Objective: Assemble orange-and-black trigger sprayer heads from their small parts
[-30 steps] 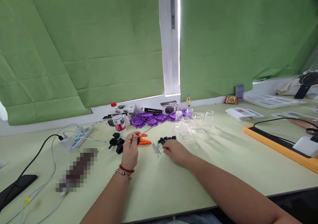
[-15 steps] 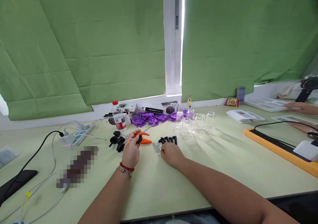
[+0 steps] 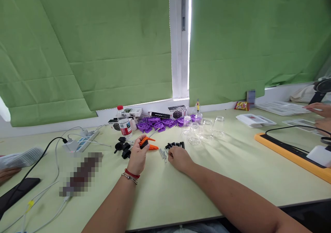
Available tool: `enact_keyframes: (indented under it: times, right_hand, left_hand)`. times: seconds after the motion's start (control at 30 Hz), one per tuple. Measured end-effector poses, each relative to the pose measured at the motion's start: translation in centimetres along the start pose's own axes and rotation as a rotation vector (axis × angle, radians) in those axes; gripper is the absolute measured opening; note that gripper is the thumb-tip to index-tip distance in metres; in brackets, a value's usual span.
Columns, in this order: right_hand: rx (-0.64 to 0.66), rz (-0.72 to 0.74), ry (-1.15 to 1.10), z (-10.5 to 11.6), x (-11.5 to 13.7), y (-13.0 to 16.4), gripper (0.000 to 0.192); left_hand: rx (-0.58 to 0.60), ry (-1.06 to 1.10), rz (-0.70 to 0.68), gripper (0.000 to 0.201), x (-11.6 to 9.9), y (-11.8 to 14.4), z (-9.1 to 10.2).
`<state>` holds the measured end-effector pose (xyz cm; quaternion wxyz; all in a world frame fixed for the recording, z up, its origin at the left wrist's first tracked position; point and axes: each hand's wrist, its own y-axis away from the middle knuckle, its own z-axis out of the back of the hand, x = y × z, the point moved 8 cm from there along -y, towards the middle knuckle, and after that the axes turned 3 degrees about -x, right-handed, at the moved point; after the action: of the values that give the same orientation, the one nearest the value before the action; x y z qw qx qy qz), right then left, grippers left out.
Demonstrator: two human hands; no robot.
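Note:
My left hand [image 3: 138, 158] grips an orange-and-black plastic piece [image 3: 144, 141], with a thin metal rod [image 3: 156, 132] showing just beyond it. Beneath that hand lies another orange part [image 3: 154, 147]. To its left are several black knob-like parts [image 3: 126, 152] with metal rods. My right hand [image 3: 179, 159] rests low on the table, fingers curled together beside a small pile of silver screws [image 3: 162, 153]. Just behind its knuckles is a row of short black pieces [image 3: 181, 144]. What the right fingertips hold, if anything, is hidden.
Purple plastic parts [image 3: 155, 123], a red-capped bottle [image 3: 124, 125] and clear glass jars [image 3: 207, 129] stand behind my hands. Cables and a power strip [image 3: 86, 140] lie left; an orange-edged bar [image 3: 289, 157] lies right. Other people's hands [image 3: 322, 109] show at both sides.
My left hand has turned the orange-and-black piece, so more of it shows. My right hand has barely moved. At the far left, another person's hand has appeared under a white ribbed object.

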<state>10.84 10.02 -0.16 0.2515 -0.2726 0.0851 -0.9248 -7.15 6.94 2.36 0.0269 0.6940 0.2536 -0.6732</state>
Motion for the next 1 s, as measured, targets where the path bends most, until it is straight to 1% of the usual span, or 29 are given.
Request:
enact_keyframes:
  times: [0.07, 0.13, 0.23, 0.33, 0.4, 0.53, 0.63, 0.77, 1.0]
  right_hand:
    - [-0.048, 0.014, -0.07, 1.3, 0.3, 0.1, 0.012]
    - [-0.117, 0.044, -0.187, 2.9, 0.6, 0.4, 0.012]
    - [-0.188, 0.079, -0.457, 5.1, 0.7, 1.0, 0.01]
    - [-0.149, 0.049, -0.729, 6.1, 0.5, 1.6, 0.014]
    - [-0.084, 0.02, -0.829, 6.2, 0.7, 1.8, 0.017]
    - [0.03, 0.014, -0.886, 5.7, 1.3, 1.9, 0.018]
    - [0.055, 0.008, -0.903, 5.5, 1.3, 1.8, 0.017]
    - [0.035, -0.032, -0.922, 5.9, 1.0, 1.9, 0.015]
    - [0.011, -0.06, -0.958, 6.1, 0.9, 1.9, 0.015]
  left_hand:
    - [0.015, -0.034, -0.007, 0.047, -0.2, 0.1, -0.1]
    - [0.042, -0.074, -0.011, 0.046, -0.6, 0.5, -0.5]
    - [0.113, -0.12, -0.017, 0.045, -1.1, 1.2, -1.4]
    - [0.247, -0.195, -0.097, 0.043, -1.6, 2.1, -2.9]
    - [0.335, -0.272, -0.19, 0.039, -2.0, 2.7, -3.9]
    - [0.46, -0.398, -0.364, 0.037, -3.0, 3.9, -5.4]
    - [0.521, -0.474, -0.446, 0.038, -3.5, 4.6, -6.1]
    - [0.573, -0.518, -0.469, 0.039, -3.3, 5.0, -6.4]
    - [0.601, -0.561, -0.459, 0.038, -3.1, 5.2, -6.7]
